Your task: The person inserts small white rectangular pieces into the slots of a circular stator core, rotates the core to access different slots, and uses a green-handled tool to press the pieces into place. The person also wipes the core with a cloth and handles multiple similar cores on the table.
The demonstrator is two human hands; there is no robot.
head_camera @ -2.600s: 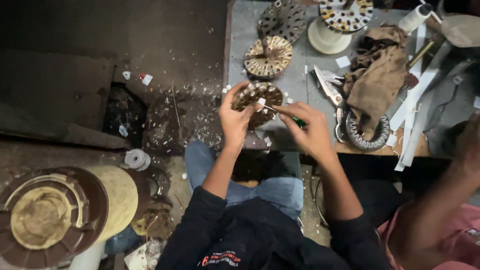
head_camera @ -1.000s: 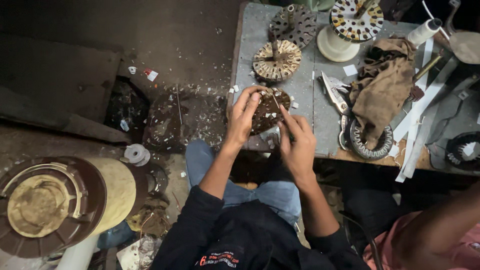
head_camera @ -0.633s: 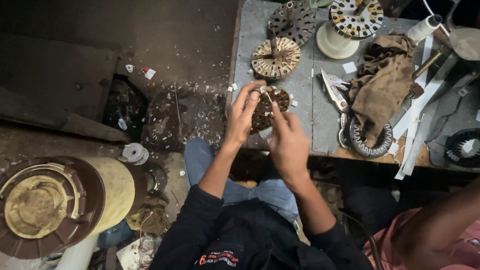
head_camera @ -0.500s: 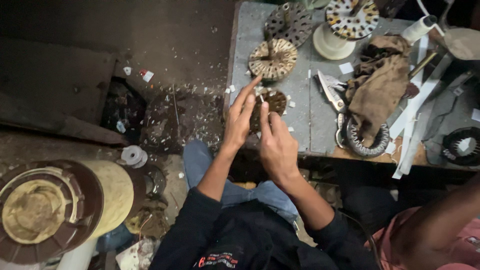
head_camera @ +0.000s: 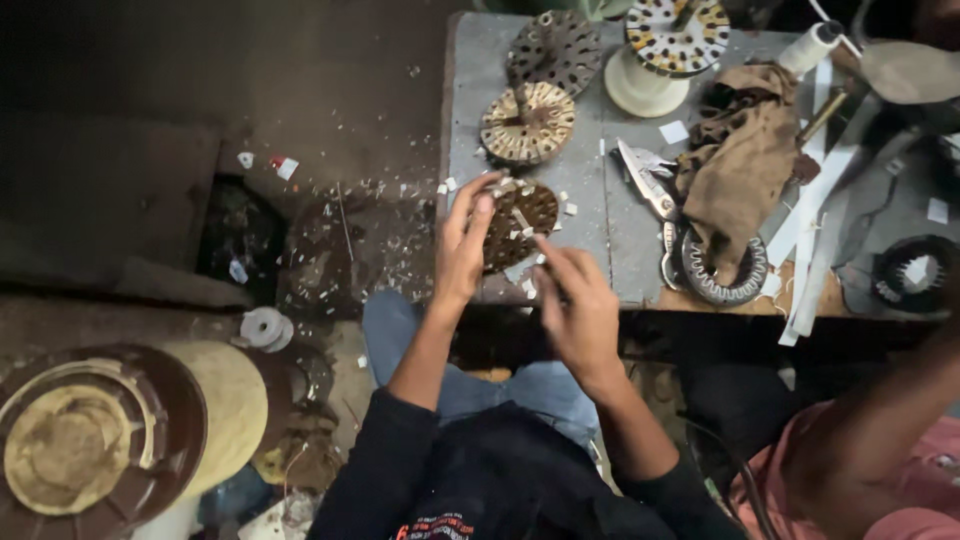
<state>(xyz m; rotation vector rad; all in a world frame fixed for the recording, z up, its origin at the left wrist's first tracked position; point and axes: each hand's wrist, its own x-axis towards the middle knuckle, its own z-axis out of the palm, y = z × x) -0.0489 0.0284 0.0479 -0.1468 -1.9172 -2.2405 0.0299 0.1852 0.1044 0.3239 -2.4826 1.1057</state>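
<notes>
Left hand [head_camera: 462, 245] is up on the near left corner of the grey bench [head_camera: 470, 90], fingers spread long and lying against the left side of a dark round stator [head_camera: 522, 215], steadying it rather than wrapping it. Right hand [head_camera: 578, 305] hangs just near of that stator, fingers loosely curled and blurred; whether anything sits pinched in it, I cannot tell. The stator lies flat at the bench's near edge, with small white paper bits stuck in and around it. Just beyond it sits a paler wound stator [head_camera: 528, 122], and farther still a dark perforated disc [head_camera: 556, 48]. To the right of the hands, scissors [head_camera: 640, 180] lie on the bench, then a brown rag [head_camera: 745, 150] draped over a metal ring core [head_camera: 722, 272]. At the far right a white spool [head_camera: 812, 45] and strips of white paper [head_camera: 815, 215]. White scraps litter the floor [head_camera: 340, 240] left of the bench. Down in the near left corner, a big brown round housing [head_camera: 90, 440]. Near right, another person's arm in a pink sleeve [head_camera: 880, 450].
</notes>
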